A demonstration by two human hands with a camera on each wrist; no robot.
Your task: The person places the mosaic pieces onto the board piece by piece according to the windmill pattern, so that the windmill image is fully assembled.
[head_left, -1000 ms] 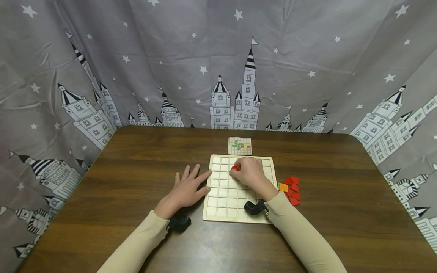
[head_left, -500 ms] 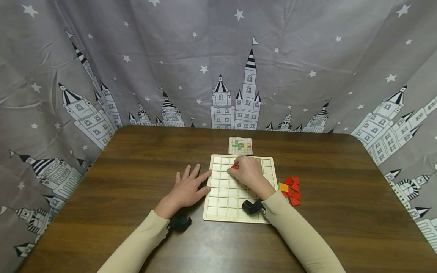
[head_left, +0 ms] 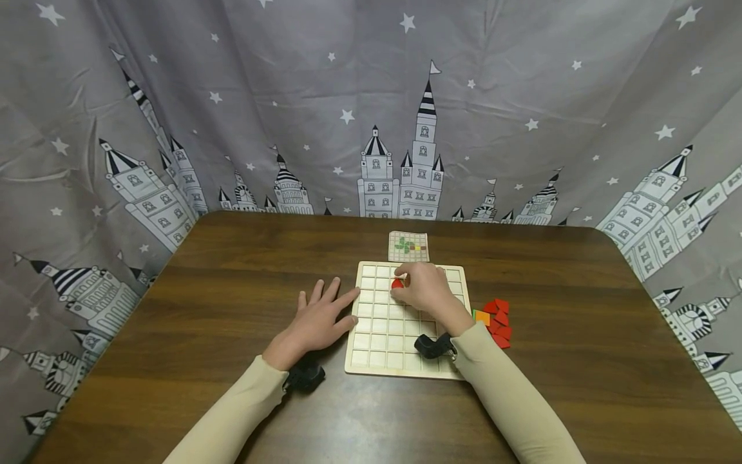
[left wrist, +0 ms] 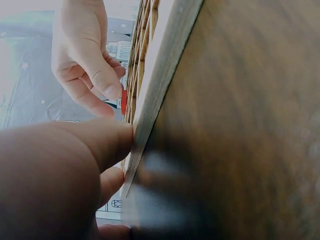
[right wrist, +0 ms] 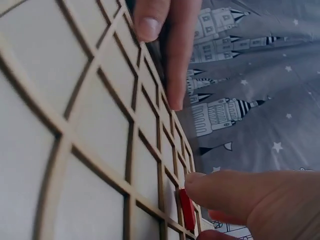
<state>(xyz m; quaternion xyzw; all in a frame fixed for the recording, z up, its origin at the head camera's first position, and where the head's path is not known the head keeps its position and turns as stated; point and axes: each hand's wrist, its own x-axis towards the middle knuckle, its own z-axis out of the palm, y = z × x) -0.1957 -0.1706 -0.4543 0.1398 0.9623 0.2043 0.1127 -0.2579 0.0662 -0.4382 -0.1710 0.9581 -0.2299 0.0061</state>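
My right hand (head_left: 428,288) is over the upper part of a pale wooden grid board (head_left: 371,361), with thumb and forefinger curled about a small red tile (head_left: 397,283). In the right wrist view the red tile (right wrist: 186,209) stands at the grid's raised bars, the thumb (right wrist: 210,187) right at its edge. The left wrist view shows the red tile (left wrist: 124,102) close on the board's surface beside the right thumb. My left hand (head_left: 315,322) lies spread on the table, its forefinger and thumb tips touching the board's left edge.
Behind the board lies a pattern card (head_left: 408,247) with green, yellow and brown shapes. Several red tiles (head_left: 502,332) lie loose right of the board, with an orange tile (head_left: 482,316) among them. A grey castle curtain (head_left: 290,96) hangs behind the brown table (head_left: 232,258).
The right forefinger has lifted a little away from the thumb, so more of the red tile shows. The right hand has shifted slightly right; the left hand has stayed put.
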